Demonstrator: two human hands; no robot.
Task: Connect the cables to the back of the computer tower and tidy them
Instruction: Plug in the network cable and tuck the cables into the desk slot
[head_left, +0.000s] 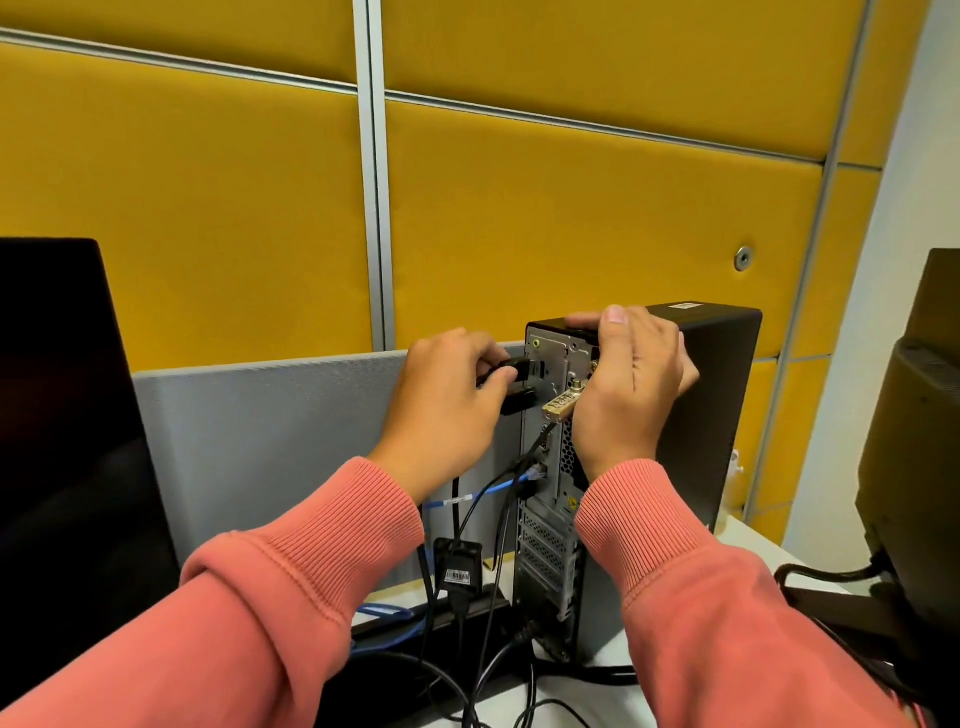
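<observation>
Padded mustard-yellow fabric panels (597, 218), split by thin grey metal strips, fill the wall behind everything. Below them a low grey felt divider (270, 447) runs along the back edge of the white desk (748, 540). A flat black monitor (62, 441) stands at the desk's left edge, and a second dark monitor back (914, 441) with a jointed arm sits at the right edge.

The computer tower (691, 415) is a slim, upright matte-black box standing near the desk's back edge, just in front of the divider. Its rear face of bare perforated metal, with slotted vent covers lower down, is turned toward the camera.

Both forearms wear salmon-pink sweatshirt sleeves (322, 587) with ribbed cuffs. The right hand (631, 384) clasps the tower's top rear corner, its fingers curled over the top. The left hand (447, 400) pinches a chunky black rectangular plug (511, 371) between thumb and fingers, its tip right at a port high on the rear panel; whether it is seated cannot be told.

A small brass-coloured combination lock (558, 404) juts from the panel just beside the right wrist. A blue network cable (467, 500) with a clear connector enters a port mid-panel. Thin black cables (498, 571) hang and loop onto the desk, and a black adapter block (457, 569) with a white barcode label dangles among them.
</observation>
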